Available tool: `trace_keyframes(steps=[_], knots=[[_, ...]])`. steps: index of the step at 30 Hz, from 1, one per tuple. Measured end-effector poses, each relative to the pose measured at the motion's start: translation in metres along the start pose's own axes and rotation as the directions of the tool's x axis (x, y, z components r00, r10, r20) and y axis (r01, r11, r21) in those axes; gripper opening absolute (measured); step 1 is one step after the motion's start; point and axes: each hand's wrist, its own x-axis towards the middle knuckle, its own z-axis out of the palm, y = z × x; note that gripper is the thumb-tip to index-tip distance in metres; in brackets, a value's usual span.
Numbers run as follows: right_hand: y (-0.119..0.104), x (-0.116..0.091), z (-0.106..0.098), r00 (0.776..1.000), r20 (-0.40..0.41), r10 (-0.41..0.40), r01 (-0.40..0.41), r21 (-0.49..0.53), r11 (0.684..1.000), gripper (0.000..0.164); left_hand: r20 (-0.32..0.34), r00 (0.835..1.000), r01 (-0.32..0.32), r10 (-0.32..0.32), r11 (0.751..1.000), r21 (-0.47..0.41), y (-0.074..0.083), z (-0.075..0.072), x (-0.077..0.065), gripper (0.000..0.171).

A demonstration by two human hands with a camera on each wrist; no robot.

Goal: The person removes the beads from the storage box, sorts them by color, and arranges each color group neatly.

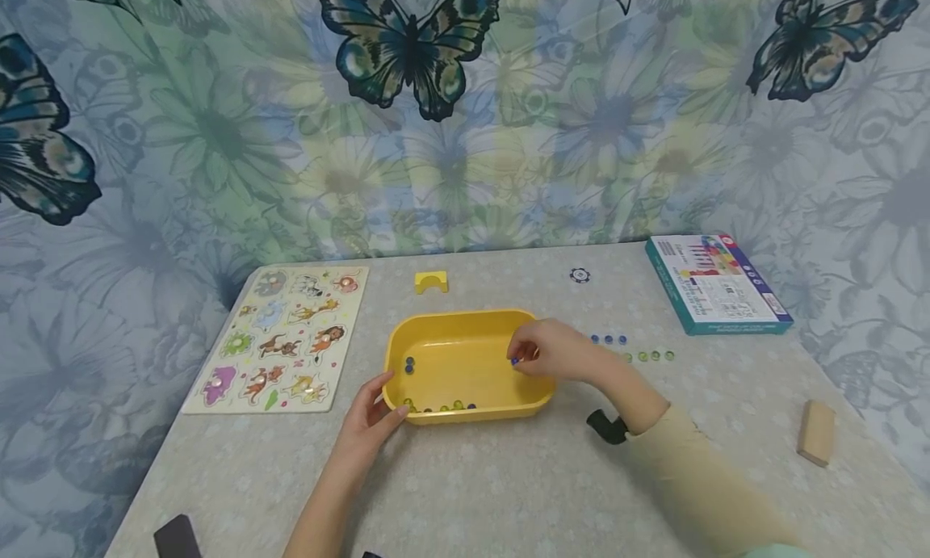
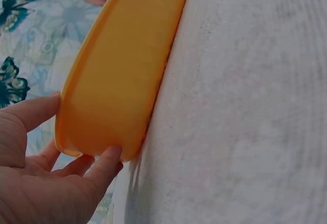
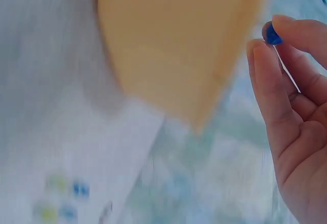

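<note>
A yellow plastic tray (image 1: 465, 344) stands on the table, with several green and dark blue marbles (image 1: 445, 408) along its near side and two dark marbles (image 1: 410, 366) at its left end. My left hand (image 1: 370, 417) grips the tray's near left corner, its fingertips against the outer wall in the left wrist view. Over the tray's right end, my right hand (image 1: 548, 350) pinches a blue glass marble (image 3: 273, 34) between thumb and fingertips. To the right of the tray lie a row of blue marbles (image 1: 609, 339) and a row of green ones (image 1: 655, 355).
An animal puzzle board (image 1: 279, 340) lies at the left, a yellow arch block (image 1: 431, 281) behind the tray. A patterned round chip (image 1: 580, 275) and a flat game box (image 1: 719, 283) are at the back right. A wooden block (image 1: 817, 433) lies at the right, a dark object (image 1: 177, 537) at front left.
</note>
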Motion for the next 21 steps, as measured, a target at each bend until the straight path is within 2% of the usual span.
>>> trace_keyframes(steps=[3, 6, 11, 15, 21], knots=[[0.017, -0.015, -0.021, 0.998, -0.053, 0.039, -0.037, 0.032, 0.999, 0.014, -0.005, 1.0, 0.01, -0.01, 1.0, 0.004, 0.001, 0.0, -0.001, 0.057], [0.046, -0.031, -0.039, 0.99, -0.104, 0.094, -0.089, 0.05, 0.995, 0.015, -0.006, 1.0, 0.017, -0.017, 1.0, 0.007, 0.002, 0.0, -0.002, 0.056], [0.102, -0.059, -0.056, 0.957, -0.17, 0.234, -0.231, 0.035, 0.972, 0.014, -0.005, 1.0, 0.019, -0.019, 1.0, 0.005, 0.003, 0.0, -0.002, 0.056], [0.132, -0.076, -0.058, 0.929, -0.15, 0.338, -0.34, 0.016, 0.94, 0.014, -0.002, 1.0, 0.013, -0.013, 1.0, 0.003, 0.003, 0.0, -0.003, 0.056], [0.154, -0.082, -0.052, 0.914, -0.09, 0.396, -0.396, 0.019, 0.918, 0.014, -0.005, 1.0, 0.015, -0.015, 1.0, 0.009, 0.002, 0.0, -0.002, 0.056]])
